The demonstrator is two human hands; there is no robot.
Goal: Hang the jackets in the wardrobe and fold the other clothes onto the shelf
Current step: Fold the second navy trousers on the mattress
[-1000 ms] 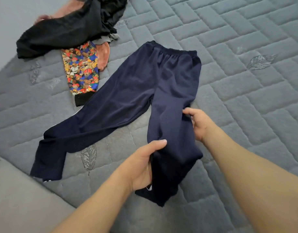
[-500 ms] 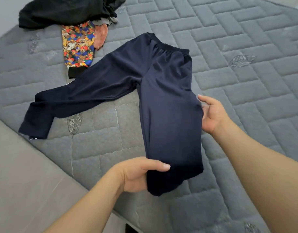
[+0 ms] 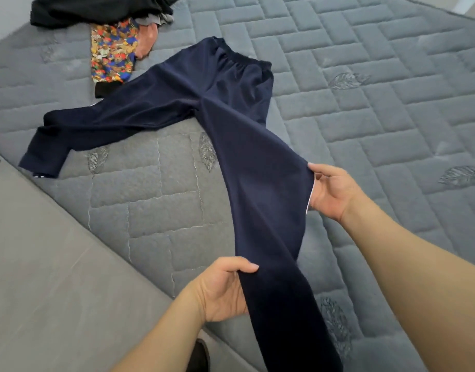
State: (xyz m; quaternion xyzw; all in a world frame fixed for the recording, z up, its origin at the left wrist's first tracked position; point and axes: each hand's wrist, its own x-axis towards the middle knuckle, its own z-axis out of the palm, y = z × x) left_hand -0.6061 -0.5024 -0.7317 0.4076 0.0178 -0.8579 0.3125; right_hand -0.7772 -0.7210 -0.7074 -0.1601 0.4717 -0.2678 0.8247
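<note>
Navy blue trousers (image 3: 225,103) lie spread on the grey quilted mattress (image 3: 378,89), waistband at the far end, one leg stretched to the left. The other leg runs toward me and hangs past the mattress edge. My left hand (image 3: 225,288) grips that leg's left edge low down, thumb on top. My right hand (image 3: 330,191) pinches its right edge higher up, pulling the cloth taut between both hands.
At the far left lie a black garment (image 3: 96,9) and a piece with a bright multicoloured print (image 3: 112,52), with some orange cloth beside it. The grey bed frame (image 3: 43,264) runs along the mattress's near left edge.
Both hands have drawn the near trouser leg toward me and stretched it out longer. My right hand went from lying beside the cloth to pinching its edge. The view has shifted.
</note>
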